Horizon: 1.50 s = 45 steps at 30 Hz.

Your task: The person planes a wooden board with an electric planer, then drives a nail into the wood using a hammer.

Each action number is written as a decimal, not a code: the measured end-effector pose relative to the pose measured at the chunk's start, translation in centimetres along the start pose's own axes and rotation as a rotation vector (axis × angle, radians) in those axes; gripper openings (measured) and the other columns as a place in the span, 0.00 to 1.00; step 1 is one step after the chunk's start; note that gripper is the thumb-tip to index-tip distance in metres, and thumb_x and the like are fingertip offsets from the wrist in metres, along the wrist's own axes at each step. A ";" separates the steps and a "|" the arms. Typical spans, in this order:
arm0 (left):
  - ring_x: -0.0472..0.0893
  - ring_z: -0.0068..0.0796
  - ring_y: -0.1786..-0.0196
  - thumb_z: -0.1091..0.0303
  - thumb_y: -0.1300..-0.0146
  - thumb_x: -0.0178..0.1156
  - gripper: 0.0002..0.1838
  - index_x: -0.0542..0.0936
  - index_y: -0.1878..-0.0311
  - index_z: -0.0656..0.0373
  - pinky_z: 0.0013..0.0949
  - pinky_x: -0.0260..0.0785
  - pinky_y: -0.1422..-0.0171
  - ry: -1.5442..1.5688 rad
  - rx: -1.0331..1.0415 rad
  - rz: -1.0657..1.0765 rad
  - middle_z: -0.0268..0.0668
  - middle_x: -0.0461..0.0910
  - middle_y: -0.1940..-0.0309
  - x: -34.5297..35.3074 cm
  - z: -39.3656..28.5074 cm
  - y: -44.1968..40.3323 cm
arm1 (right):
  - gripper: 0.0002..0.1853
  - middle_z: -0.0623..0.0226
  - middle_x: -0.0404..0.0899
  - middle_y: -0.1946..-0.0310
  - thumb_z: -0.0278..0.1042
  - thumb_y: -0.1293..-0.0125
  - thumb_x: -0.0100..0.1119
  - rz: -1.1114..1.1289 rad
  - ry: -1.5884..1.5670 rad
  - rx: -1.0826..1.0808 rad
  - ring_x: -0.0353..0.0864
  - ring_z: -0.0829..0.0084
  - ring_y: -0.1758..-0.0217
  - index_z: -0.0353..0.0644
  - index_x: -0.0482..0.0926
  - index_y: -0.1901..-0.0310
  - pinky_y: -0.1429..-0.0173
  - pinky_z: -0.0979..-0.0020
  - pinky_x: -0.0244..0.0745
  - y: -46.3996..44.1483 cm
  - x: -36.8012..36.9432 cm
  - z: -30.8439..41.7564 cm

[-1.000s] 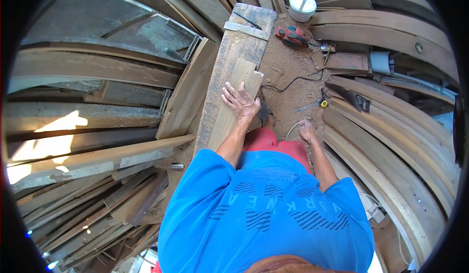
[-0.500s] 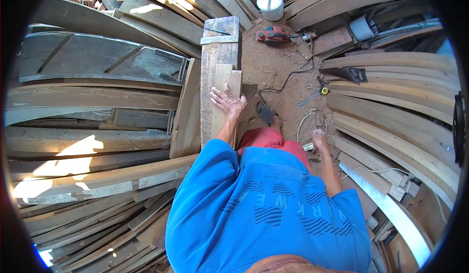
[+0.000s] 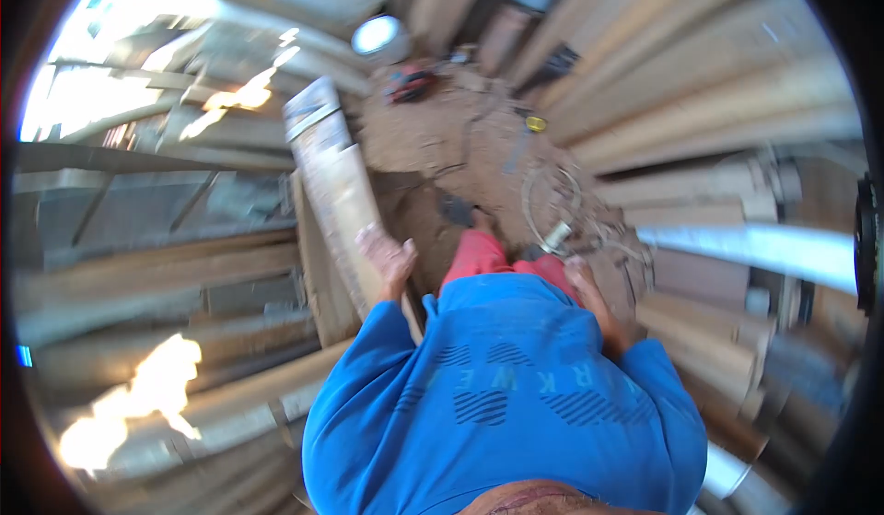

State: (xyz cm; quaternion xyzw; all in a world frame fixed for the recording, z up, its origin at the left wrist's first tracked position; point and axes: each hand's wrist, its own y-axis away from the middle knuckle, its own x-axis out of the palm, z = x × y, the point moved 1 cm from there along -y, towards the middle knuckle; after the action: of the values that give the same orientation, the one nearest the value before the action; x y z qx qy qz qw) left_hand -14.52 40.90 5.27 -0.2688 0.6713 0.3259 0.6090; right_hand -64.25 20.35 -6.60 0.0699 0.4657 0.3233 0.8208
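Note:
A worn plank bench (image 3: 308, 114) stands slanted left of my legs, with lighter wood pieces (image 3: 350, 197) lying along it. My left hand (image 3: 389, 252) rests over the near part of these pieces, fingers spread and holding nothing. Beside my thigh hangs my right hand (image 3: 580, 275), its fingers too smeared to read. Close to that hand a white plug-like piece (image 3: 556, 236) lies near a loop of pale cable (image 3: 527, 188).
A red power tool, apparently an electric planer (image 3: 412, 85), sits on the dirt floor near a white bucket (image 3: 379, 38). A yellow tape measure (image 3: 535, 123) lies against the stacked boards (image 3: 663, 82) at right. More timber (image 3: 157, 275) is piled at left.
The view has swung, blurring the scene, so the bench now appears slanted. My left hand has slid toward the bench's near end. My right hand has come closer to my thigh.

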 end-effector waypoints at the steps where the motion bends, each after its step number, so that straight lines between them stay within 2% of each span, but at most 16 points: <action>1: 0.35 0.71 0.14 0.42 0.38 0.61 0.59 0.46 0.18 0.78 0.64 0.28 0.12 -0.051 -0.003 0.053 0.67 0.41 0.16 -0.4 -0.5 0.8 | 0.08 0.50 0.86 0.64 0.37 0.42 0.61 -0.005 0.029 -0.015 0.84 0.47 0.58 0.41 0.83 0.69 0.54 0.50 0.79 1.3 0.3 -1.4; 3: 0.36 0.70 0.14 0.41 0.35 0.59 0.59 0.44 0.17 0.76 0.63 0.27 0.12 -0.170 0.034 0.132 0.64 0.41 0.15 0.3 0.8 0.9 | 0.08 0.49 0.86 0.63 0.36 0.42 0.60 -0.019 -0.016 0.302 0.85 0.47 0.57 0.42 0.83 0.69 0.53 0.50 0.79 4.3 -3.1 2.3; 5: 0.38 0.70 0.14 0.38 0.32 0.56 0.59 0.43 0.17 0.76 0.62 0.27 0.12 -0.167 0.098 0.167 0.63 0.41 0.15 2.8 3.6 0.2 | 0.13 0.47 0.87 0.50 0.38 0.32 0.54 -0.080 -0.144 0.437 0.86 0.47 0.44 0.42 0.85 0.54 0.40 0.52 0.81 6.8 -4.4 2.6; 10: 0.44 0.72 0.15 0.33 0.28 0.49 0.57 0.44 0.17 0.76 0.60 0.35 0.11 -0.332 0.002 0.539 0.65 0.44 0.16 -0.5 2.3 -3.2 | 0.12 0.51 0.87 0.55 0.37 0.37 0.57 -0.262 -0.028 0.338 0.86 0.48 0.47 0.42 0.85 0.59 0.43 0.52 0.81 8.6 -0.4 0.0; 13: 0.57 0.73 0.19 0.32 0.27 0.47 0.56 0.46 0.17 0.76 0.64 0.51 0.16 -0.421 0.097 0.462 0.68 0.48 0.18 3.3 5.8 -5.3 | 0.09 0.54 0.87 0.61 0.35 0.41 0.58 -0.419 0.035 0.102 0.86 0.50 0.52 0.42 0.85 0.68 0.48 0.52 0.81 10.1 5.3 -1.5; 15: 0.67 0.75 0.26 0.34 0.26 0.49 0.54 0.51 0.19 0.77 0.66 0.62 0.23 -0.878 0.821 -0.293 0.70 0.55 0.21 4.0 8.0 -6.9 | 0.08 0.55 0.86 0.64 0.34 0.43 0.58 -0.292 -0.021 0.342 0.86 0.51 0.53 0.43 0.84 0.73 0.49 0.53 0.81 10.3 5.1 2.2; 16: 0.67 0.75 0.27 0.34 0.26 0.49 0.53 0.52 0.20 0.77 0.66 0.62 0.23 -0.884 0.893 -0.338 0.70 0.56 0.22 3.9 7.9 -7.4 | 0.08 0.55 0.86 0.65 0.34 0.43 0.59 -0.225 -0.056 0.452 0.86 0.51 0.54 0.43 0.83 0.75 0.50 0.53 0.81 9.9 6.0 3.6; 19: 0.68 0.76 0.27 0.36 0.25 0.49 0.51 0.53 0.21 0.78 0.67 0.62 0.24 -0.760 0.626 0.244 0.71 0.57 0.23 4.6 7.5 -9.1 | 0.07 0.54 0.85 0.66 0.33 0.43 0.58 -0.203 -0.117 0.443 0.85 0.51 0.54 0.43 0.82 0.73 0.51 0.53 0.80 9.4 8.5 5.9; 22: 0.68 0.77 0.28 0.38 0.25 0.49 0.49 0.54 0.22 0.79 0.68 0.62 0.24 -0.782 0.635 0.321 0.72 0.58 0.24 4.6 7.5 -10.4 | 0.16 0.48 0.87 0.52 0.40 0.40 0.56 -0.116 -0.415 0.821 0.86 0.46 0.45 0.44 0.87 0.56 0.40 0.52 0.81 8.0 9.7 7.9; 25: 0.69 0.77 0.29 0.40 0.24 0.49 0.48 0.55 0.22 0.79 0.69 0.62 0.24 -0.820 0.666 0.362 0.73 0.59 0.24 4.5 7.7 -12.0 | 0.17 0.48 0.87 0.51 0.42 0.37 0.56 -0.272 -0.424 0.774 0.86 0.47 0.43 0.43 0.86 0.53 0.39 0.53 0.81 8.3 8.9 9.5; 31: 0.70 0.79 0.30 0.44 0.23 0.49 0.44 0.58 0.24 0.81 0.70 0.63 0.25 -0.872 0.719 0.405 0.74 0.61 0.26 4.5 8.5 -14.5 | 0.13 0.49 0.87 0.57 0.42 0.37 0.59 -0.370 -0.405 0.769 0.87 0.48 0.50 0.41 0.83 0.60 0.44 0.55 0.84 9.6 5.0 7.8; 34: 0.70 0.79 0.30 0.46 0.22 0.48 0.42 0.59 0.25 0.81 0.71 0.63 0.26 -0.905 0.753 0.425 0.75 0.62 0.27 4.1 8.6 -15.3 | 0.10 0.53 0.86 0.63 0.40 0.36 0.59 -0.562 -0.101 0.642 0.87 0.50 0.57 0.42 0.82 0.66 0.51 0.56 0.83 11.5 6.6 3.6; 35: 0.70 0.80 0.31 0.47 0.22 0.48 0.42 0.60 0.26 0.82 0.71 0.63 0.26 -0.905 0.751 0.434 0.75 0.62 0.28 4.5 8.7 -15.3 | 0.13 0.47 0.87 0.57 0.40 0.32 0.60 -0.407 -0.345 0.811 0.87 0.45 0.51 0.42 0.84 0.54 0.47 0.50 0.82 12.5 2.4 4.5; 40: 0.71 0.81 0.32 0.50 0.21 0.48 0.39 0.62 0.27 0.83 0.73 0.63 0.26 -1.023 0.824 0.462 0.76 0.64 0.29 4.2 9.6 -13.9 | 0.11 0.47 0.87 0.57 0.39 0.32 0.59 -0.541 -0.671 0.916 0.87 0.45 0.50 0.43 0.85 0.56 0.46 0.51 0.82 15.9 9.1 -9.5; 44: 0.72 0.82 0.33 0.53 0.21 0.48 0.36 0.64 0.29 0.84 0.74 0.64 0.27 -1.388 1.141 0.433 0.77 0.66 0.30 3.8 10.1 -11.9 | 0.10 0.47 0.87 0.57 0.39 0.32 0.59 -0.211 -0.139 0.703 0.87 0.46 0.51 0.43 0.86 0.60 0.47 0.51 0.82 16.4 2.4 -12.4; 45: 0.68 0.79 0.29 0.47 0.20 0.47 0.42 0.59 0.27 0.85 0.68 0.60 0.22 -0.808 0.660 0.498 0.78 0.62 0.28 3.1 9.7 -11.7 | 0.10 0.47 0.87 0.57 0.39 0.32 0.59 -0.153 -0.019 0.654 0.88 0.47 0.51 0.43 0.86 0.61 0.47 0.52 0.82 16.2 1.4 -13.7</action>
State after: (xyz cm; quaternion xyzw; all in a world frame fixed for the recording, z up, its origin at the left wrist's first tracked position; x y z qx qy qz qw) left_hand 0.28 40.90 0.47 0.2472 0.4947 0.3093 0.7736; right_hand -82.42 31.27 -8.48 0.2974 0.5409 0.0936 0.7812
